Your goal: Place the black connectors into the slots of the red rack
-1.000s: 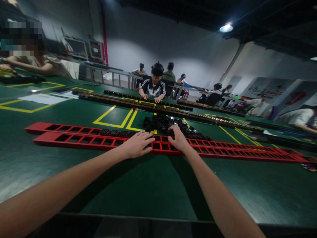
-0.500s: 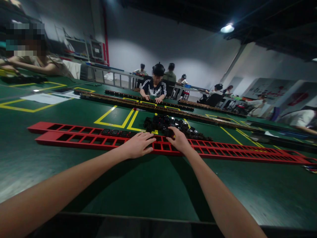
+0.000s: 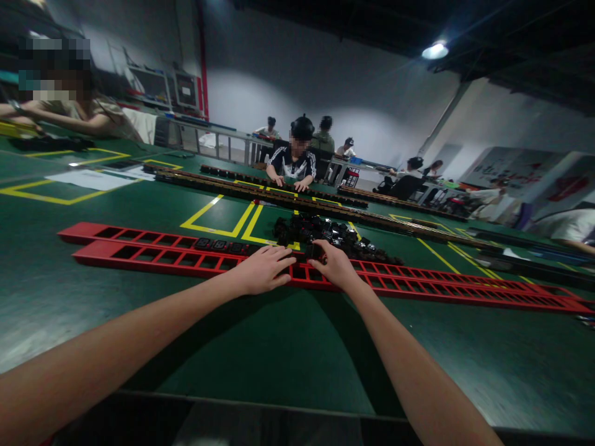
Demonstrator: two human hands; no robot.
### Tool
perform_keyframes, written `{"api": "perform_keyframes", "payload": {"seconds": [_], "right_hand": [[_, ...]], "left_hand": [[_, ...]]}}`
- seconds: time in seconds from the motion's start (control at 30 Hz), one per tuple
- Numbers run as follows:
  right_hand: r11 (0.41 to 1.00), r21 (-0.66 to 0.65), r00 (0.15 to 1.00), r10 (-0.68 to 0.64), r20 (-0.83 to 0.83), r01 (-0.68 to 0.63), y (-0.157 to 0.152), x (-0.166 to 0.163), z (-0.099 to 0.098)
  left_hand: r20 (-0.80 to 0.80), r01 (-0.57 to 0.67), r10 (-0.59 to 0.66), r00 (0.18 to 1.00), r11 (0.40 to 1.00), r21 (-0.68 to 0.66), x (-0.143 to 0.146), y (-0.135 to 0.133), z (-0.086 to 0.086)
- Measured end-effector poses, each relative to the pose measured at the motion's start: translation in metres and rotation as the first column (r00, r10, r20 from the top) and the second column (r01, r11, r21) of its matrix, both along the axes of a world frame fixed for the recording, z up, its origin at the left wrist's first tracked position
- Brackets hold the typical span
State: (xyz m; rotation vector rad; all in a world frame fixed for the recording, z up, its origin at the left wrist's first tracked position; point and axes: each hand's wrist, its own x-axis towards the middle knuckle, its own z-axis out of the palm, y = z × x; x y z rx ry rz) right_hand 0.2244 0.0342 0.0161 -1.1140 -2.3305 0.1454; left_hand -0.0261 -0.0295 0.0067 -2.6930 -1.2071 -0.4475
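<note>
Two long red slotted frames (image 3: pixel 139 262) lie side by side across the table before me. Several black socket modules (image 3: pixel 219 245) sit in slots of the farther frame, left of centre. My left hand (image 3: pixel 266 270) rests flat over the frames with its fingers stretched to the right, covering some slots. Between the thumb and fingers of my right hand (image 3: pixel 335 265) is another black socket module (image 3: pixel 316 251), held just above the farther frame and partly hidden. Right behind the hands lies a heap of loose black modules (image 3: pixel 337 234).
Long dark rails (image 3: pixel 260 197) run across the table beyond the heap. White papers (image 3: pixel 90 179) lie at the left, among yellow tape outlines (image 3: pixel 218 233). A person (image 3: pixel 292 162) works across the table; another person (image 3: pixel 93 118) is at the left.
My right hand has shifted slightly left and down toward the farther frame with the black socket module. My left hand stays on the frames. The whole view has moved a little.
</note>
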Motion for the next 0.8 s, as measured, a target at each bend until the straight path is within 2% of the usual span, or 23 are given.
{"api": "perform_keyframes", "payload": {"seconds": [0.5,0.67,0.8], "right_hand": [[0.997,-0.072,1.000,-0.013,0.009,0.014,-0.0012,-0.0024,0.0004],[1.000,-0.020,0.997,0.013,0.073,-0.011,0.0013,-0.0017,-0.0015],[1.000,0.004,0.989,-0.015,0.145,0.014,0.0011,-0.0011,-0.0019]], "left_hand": [[-0.008,-0.010,0.010,1.000,1.000,-0.014,-0.0015,0.0014,-0.0018],[0.009,-0.002,0.002,1.000,1.000,0.007,-0.0016,0.0028,-0.0041],[0.020,-0.002,0.002,1.000,1.000,0.009,-0.0019,0.0038,-0.0063]]}}
